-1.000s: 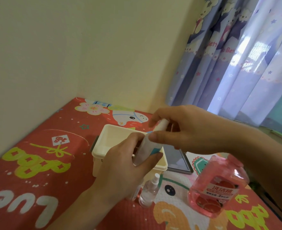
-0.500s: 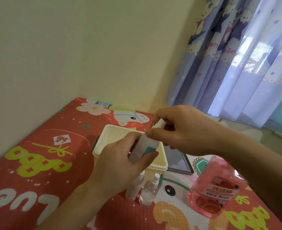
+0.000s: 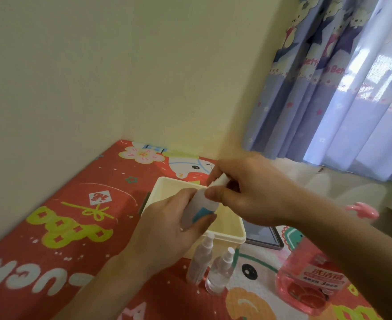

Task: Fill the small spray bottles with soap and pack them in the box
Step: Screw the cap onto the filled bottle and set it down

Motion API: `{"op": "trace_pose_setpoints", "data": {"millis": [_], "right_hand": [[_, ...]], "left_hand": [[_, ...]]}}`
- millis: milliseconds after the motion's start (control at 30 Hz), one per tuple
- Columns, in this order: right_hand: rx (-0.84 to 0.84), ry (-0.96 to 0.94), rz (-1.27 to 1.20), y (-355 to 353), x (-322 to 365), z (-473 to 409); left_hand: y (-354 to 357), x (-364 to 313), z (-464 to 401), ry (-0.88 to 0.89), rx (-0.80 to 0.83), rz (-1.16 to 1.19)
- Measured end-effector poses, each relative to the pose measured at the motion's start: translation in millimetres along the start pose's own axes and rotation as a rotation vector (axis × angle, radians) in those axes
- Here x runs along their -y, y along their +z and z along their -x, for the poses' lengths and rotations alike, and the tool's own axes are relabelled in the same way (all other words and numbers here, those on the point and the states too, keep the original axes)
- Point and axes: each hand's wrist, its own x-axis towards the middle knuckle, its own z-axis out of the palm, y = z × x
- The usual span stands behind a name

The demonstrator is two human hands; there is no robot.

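bright daylight through curtain (image 3: pixel 342 93), glare patches | soft focus, hands (image 3: pixel 248 192) motion-blurred | wide-angle edge distortion

A red play mat (image 3: pixel 70 227) with cartoon prints covers the floor in the corner of a cream wall (image 3: pixel 121 77). On the mat's right part lies a dark tablet (image 3: pixel 263 236). Beyond the mat, at the right, hangs a purple curtain (image 3: pixel 328 88) with bear pictures.

We hold one spray bottle (image 3: pixel 199 210) above the box (image 3: pixel 232 236), left hand (image 3: pixel 167 229) near, right hand (image 3: pixel 248 192) far. Two small bottles (image 3: pixel 220 271) stand just before the box; the soap jug (image 3: pixel 310 280) right, the tablet (image 3: pixel 263 235) behind it, all on the mat (image 3: pixel 63 227).
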Motion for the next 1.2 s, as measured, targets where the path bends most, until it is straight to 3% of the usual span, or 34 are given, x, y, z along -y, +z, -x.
{"op": "trace_pose_setpoints", "data": {"millis": [300, 633, 800, 967, 1100, 1200], "right_hand": [[-0.032, 0.138, -0.019, 8, -1, 3], [-0.056, 0.122, -0.173, 7, -1, -1], [-0.170, 0.105, -0.343, 17, -2, 4], [-0.175, 0.187, -0.541, 40, -4, 17], [-0.105, 0.167, -0.494, 58, 5, 20], [-0.183, 0.146, -0.478, 72, 17, 14]], "left_hand": [[9, -5, 4, 0.084, -0.114, -0.219], [4, -9, -1, 0.050, -0.140, -0.234], [2, -17, -5, -0.151, -0.124, 0.005], [-6, -21, -13, -0.388, -0.170, 0.295], [-13, -21, -20, -0.549, -0.167, 0.526], [-13, -23, -23, -0.601, -0.176, 0.552]]}}
